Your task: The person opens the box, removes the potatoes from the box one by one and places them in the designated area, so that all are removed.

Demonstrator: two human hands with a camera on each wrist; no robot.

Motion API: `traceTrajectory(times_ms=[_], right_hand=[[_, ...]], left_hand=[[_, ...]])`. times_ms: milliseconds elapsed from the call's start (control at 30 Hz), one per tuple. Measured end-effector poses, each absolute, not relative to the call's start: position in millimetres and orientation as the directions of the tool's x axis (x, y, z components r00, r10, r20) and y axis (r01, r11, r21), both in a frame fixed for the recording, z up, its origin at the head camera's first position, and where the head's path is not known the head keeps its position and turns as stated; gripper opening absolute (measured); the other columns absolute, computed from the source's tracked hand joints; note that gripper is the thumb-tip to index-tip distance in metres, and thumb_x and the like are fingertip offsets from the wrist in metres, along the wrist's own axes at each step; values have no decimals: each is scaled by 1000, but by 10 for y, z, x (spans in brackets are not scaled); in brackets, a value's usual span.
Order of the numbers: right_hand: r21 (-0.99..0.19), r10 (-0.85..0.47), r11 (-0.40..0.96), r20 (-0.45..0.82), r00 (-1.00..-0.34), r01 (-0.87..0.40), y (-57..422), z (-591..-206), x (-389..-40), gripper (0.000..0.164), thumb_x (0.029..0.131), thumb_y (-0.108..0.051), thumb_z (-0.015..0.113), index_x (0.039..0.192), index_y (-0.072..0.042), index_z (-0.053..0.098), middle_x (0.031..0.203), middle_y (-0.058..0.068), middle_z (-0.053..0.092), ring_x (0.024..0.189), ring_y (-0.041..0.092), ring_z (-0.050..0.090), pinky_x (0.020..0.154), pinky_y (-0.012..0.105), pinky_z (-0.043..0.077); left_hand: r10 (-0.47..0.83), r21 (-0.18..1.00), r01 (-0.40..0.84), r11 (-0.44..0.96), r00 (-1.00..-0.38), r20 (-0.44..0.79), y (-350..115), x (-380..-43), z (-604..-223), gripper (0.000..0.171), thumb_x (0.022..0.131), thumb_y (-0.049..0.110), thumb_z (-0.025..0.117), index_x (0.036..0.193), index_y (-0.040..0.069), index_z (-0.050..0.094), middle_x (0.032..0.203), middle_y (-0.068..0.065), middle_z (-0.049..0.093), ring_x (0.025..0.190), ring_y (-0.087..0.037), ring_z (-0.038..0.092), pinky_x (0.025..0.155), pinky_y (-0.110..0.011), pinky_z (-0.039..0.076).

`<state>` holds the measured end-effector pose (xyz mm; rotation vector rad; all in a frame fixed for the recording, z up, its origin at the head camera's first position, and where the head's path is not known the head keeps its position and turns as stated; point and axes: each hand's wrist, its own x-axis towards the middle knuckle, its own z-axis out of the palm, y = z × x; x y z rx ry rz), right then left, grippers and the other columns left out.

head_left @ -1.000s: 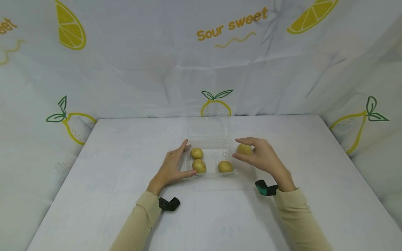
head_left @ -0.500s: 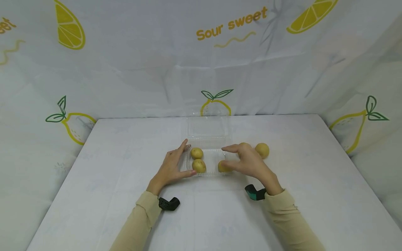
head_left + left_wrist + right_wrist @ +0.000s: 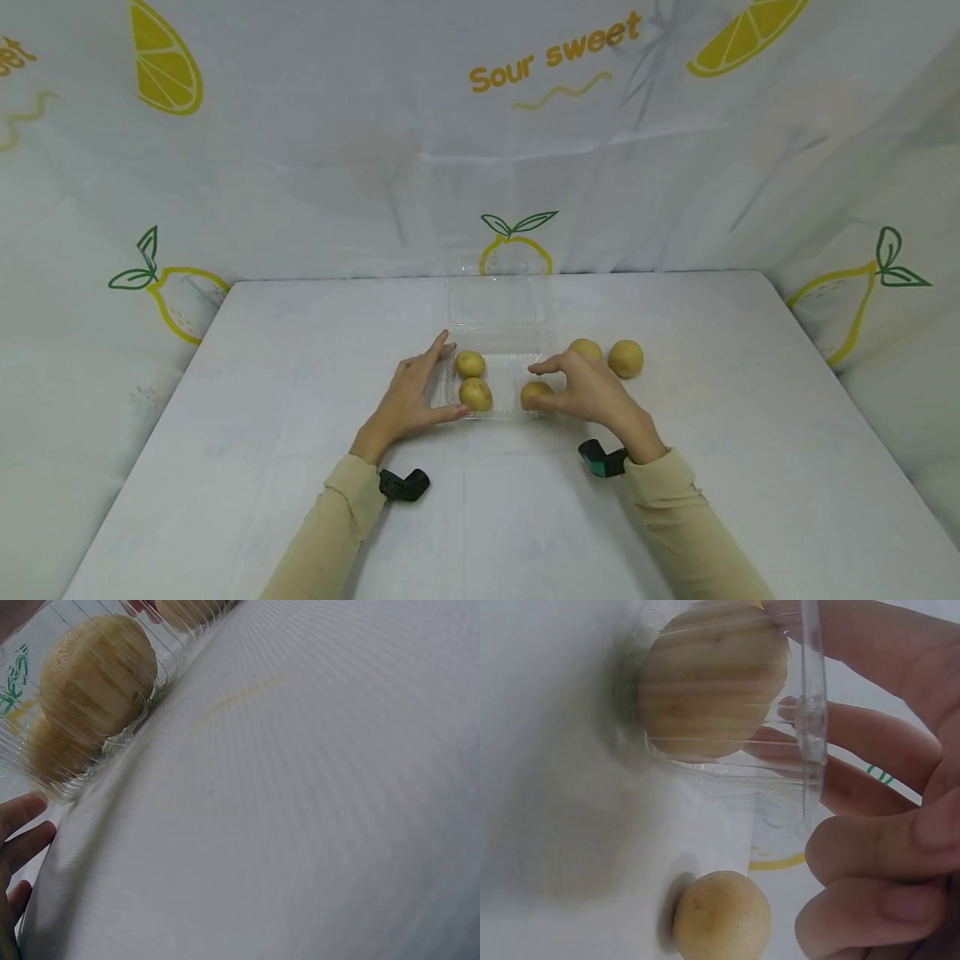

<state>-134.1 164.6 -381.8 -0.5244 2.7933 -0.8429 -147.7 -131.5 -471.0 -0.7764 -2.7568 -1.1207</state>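
Observation:
A clear plastic clamshell container (image 3: 506,371) stands on the table with its lid (image 3: 498,302) raised behind it. At its left side two potatoes lie inside, a rear potato (image 3: 470,364) and a front potato (image 3: 476,395). My left hand (image 3: 408,396) rests against that side, its thumb by the front rim and its fingers spread along the wall. In the right front corner sits a third potato (image 3: 535,389). My right hand (image 3: 596,396) reaches over the right wall, thumb and fingertips around this potato; in the right wrist view the potato (image 3: 716,682) shows through the wall.
Two more potatoes lie on the white table (image 3: 300,375) right of the container: a near potato (image 3: 586,347), partly behind my right hand, and a farther potato (image 3: 626,358). A lemon-printed curtain (image 3: 337,167) hangs behind the table.
My right hand has left the potatoes outside the container, moved left over its wall, and closed its fingers around the corner potato. My left hand has stayed where it was.

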Motion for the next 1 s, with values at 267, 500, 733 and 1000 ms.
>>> traceTrajectory(times_ms=[267,500,733,1000], right_hand=[[-538,-389,794,-94,-917,-282,1634,-3800,-1385,44,80,-36,88,112,-8,80,118,12,77,85,18,50,67,24,40],[-531,-387,811,-176,-905,-244,1622,-3777,-1438,45,78,-38,88,112,-10,80,120,12,76,89,21,53,66,26,41],[-536,-395,811,-205,-896,-235,1614,-3765,-1458,42,79,-36,88,110,-9,81,121,13,76,90,21,54,66,25,42],[-520,-393,824,-236,-889,-226,1596,-3769,-1474,43,79,-37,88,111,-9,81,122,13,76,94,21,57,65,24,42]], left_hand=[[428,634,475,610,-871,241,-1315,-1479,-4686,130,72,101,38,166,14,14,156,-18,51,140,-40,51,118,-59,31],[422,645,459,611,-878,225,-1314,-1480,-4693,130,71,101,38,166,15,14,156,-17,50,140,-41,50,119,-59,29],[429,644,470,604,-873,234,-1308,-1482,-4670,130,72,101,39,166,14,14,156,-16,51,141,-38,50,118,-58,30],[430,645,474,599,-870,240,-1315,-1481,-4680,130,72,100,40,165,14,15,155,-16,52,141,-37,50,118,-58,30]])
